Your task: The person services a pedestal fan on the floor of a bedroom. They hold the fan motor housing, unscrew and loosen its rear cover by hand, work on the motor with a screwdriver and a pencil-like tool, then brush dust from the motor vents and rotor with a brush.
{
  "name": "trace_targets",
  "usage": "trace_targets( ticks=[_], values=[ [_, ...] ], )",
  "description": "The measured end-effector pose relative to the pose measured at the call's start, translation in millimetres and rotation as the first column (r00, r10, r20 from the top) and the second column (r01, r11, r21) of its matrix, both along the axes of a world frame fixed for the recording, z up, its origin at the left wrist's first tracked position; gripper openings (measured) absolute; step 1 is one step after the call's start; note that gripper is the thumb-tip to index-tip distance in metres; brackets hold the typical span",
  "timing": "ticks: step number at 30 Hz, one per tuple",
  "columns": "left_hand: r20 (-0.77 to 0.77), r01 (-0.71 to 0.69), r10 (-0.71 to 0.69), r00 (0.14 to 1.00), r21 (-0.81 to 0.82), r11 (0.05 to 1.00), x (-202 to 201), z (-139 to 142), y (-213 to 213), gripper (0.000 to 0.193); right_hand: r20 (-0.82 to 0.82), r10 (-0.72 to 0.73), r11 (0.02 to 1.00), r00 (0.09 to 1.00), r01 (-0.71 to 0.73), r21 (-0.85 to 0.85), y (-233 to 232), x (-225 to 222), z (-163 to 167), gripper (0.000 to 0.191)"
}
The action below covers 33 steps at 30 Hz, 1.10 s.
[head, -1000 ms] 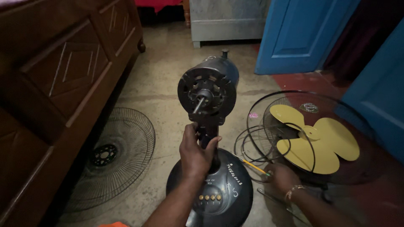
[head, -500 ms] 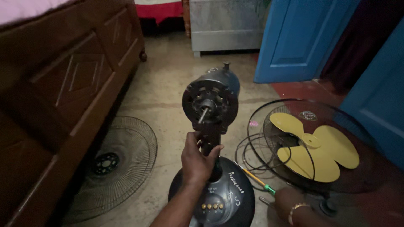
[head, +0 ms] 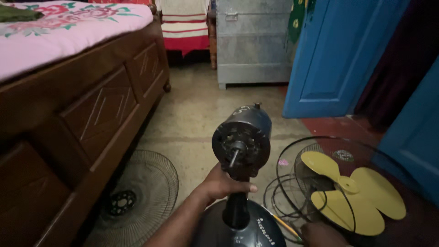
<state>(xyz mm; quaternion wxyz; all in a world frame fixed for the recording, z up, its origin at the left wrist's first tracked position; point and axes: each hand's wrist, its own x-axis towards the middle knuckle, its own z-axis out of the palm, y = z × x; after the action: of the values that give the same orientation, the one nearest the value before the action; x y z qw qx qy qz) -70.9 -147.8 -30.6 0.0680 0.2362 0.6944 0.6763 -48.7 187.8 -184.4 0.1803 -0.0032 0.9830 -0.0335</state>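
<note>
The left hand (head: 224,185) is wrapped tight around the dark neck of the fan (head: 241,146), just under its round motor, and the fan stands on the floor with its base cut off by the bottom edge. The right hand (head: 322,234) is mostly cut off down low beside the orange screwdriver (head: 286,226), so I cannot tell if it is closed or apart. The yellow blade (head: 354,194) lies in 1 wire guard (head: 292,183) on the right, another wire guard (head: 137,201) leans by the wooden bed (head: 91,114) on the left, and bare floor (head: 196,114) stretches ahead to the metal trunk (head: 251,45).
</note>
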Motion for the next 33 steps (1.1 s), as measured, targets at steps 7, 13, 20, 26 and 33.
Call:
trace_targets(
  ticks=[7, 13, 20, 26, 33],
  values=[
    [0.037, -0.169, 0.171, 0.985, -0.063, 0.984, -9.8, -3.6, 9.8, 0.049, -0.193, -0.34, 0.797, 0.92, 0.174, -0.578, -43.6, 16.0, 149.4, 0.019],
    [-0.107, -0.434, 0.423, 0.9, -0.106, 0.895, -6.3, -13.9, 28.7, 0.042, -0.341, -0.566, 0.505, 0.751, -0.011, -0.863, -77.5, 46.5, 217.5, 0.023],
    [-0.065, -0.619, 0.616, 0.785, -0.043, 0.785, 17.1, -3.4, 54.3, 0.054, -0.482, -0.616, 0.252, 0.623, -0.424, -0.87, -86.0, 59.9, 218.9, 0.022],
    [0.058, -0.784, 0.783, 0.619, -0.024, 0.621, 35.2, 9.0, 79.8, 0.069, -0.737, -0.5, 0.396, 0.455, -0.636, -0.662, -89.0, 68.2, 217.1, 0.02],
    [-0.029, -0.767, 0.768, 0.64, -0.086, 0.636, 50.7, 24.8, 82.0, 0.052, -0.958, -0.245, 0.674, 0.152, -0.683, -0.281, -108.4, 90.9, 263.9, 0.018]
  ],
)
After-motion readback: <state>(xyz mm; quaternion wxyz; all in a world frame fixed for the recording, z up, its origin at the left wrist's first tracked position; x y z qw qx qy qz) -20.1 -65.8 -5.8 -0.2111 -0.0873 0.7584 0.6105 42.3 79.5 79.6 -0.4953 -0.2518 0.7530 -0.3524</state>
